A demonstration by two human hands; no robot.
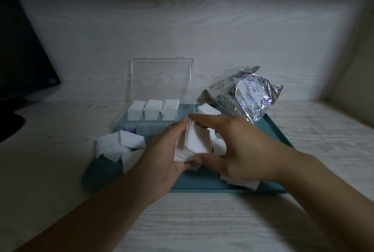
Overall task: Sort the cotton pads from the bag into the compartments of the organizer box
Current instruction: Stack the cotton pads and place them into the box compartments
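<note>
A stack of white square cotton pads [195, 142] is held between both hands over the teal tray [206, 187]. My left hand [168, 150] cups the stack from the left and below. My right hand [238, 146] pinches it with the forefinger on top and the thumb beneath. The clear organizer box [159, 87] stands open behind, its lid upright; three rear compartments hold pads [152, 110]. The crinkled silver bag [245, 97] lies at the tray's back right.
Loose heaps of pads lie at the tray's left [119, 146], under my right wrist [240, 182] and by the bag [208, 108]. A dark monitor [22, 53] stands at the left. A white wood-grain wall rises behind the table.
</note>
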